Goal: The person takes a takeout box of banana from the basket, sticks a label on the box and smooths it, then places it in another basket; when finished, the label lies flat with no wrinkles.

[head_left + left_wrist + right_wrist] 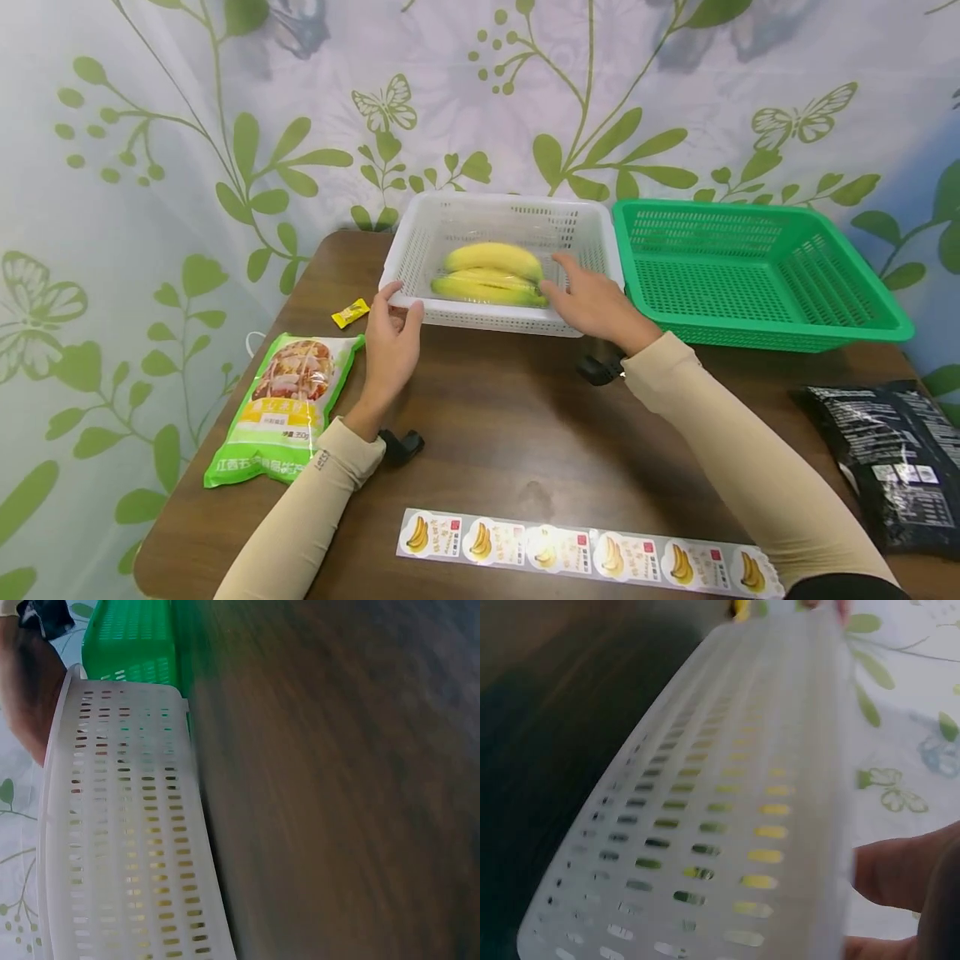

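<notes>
Yellow bananas with green tips, wrapped in clear film, lie inside a white perforated plastic basket. My left hand is at the basket's front left corner, fingertips right at the rim and thumb apart from the fingers. Over the front right of the basket reaches my right hand, its thumb and fingers spread close to the banana ends. In the right wrist view, fingers show beyond the rim, and yellow shows through the slots of the basket wall.
A green basket stands directly right of the white one. On the left lie a green and white food packet and a small yellow sachet. A strip of banana stickers lies in front; a black packet is at right.
</notes>
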The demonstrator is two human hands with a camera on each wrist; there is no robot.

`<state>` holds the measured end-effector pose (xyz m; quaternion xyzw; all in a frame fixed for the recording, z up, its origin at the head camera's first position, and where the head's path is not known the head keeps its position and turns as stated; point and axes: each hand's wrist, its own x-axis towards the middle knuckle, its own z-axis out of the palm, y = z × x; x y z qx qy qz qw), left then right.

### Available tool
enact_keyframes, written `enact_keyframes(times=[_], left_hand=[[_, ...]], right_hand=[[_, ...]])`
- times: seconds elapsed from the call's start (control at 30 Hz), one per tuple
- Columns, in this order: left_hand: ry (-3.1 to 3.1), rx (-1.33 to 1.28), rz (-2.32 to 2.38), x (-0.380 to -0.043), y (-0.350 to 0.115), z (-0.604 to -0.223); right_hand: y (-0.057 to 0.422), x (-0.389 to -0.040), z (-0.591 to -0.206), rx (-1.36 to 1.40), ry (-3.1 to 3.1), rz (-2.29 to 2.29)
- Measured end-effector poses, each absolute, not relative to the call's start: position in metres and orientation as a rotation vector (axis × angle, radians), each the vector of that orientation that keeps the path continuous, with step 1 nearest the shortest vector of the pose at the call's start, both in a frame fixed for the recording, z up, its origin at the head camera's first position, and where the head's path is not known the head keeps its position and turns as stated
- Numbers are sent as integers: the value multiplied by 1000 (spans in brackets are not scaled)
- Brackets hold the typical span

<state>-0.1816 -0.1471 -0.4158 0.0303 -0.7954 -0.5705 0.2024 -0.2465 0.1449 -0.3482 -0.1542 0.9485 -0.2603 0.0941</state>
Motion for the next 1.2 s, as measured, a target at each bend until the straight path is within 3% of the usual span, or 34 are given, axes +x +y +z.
enact_keyframes(times=[0.47, 1.2], left_hand=[[-2057, 182, -1705, -189, -144, -417], [-2034, 234, -1780, -188, -142, -418]], right_hand=[[136, -275, -356, -359, 2675, -842], [135, -286, -363, -224, 2465, -1237]])
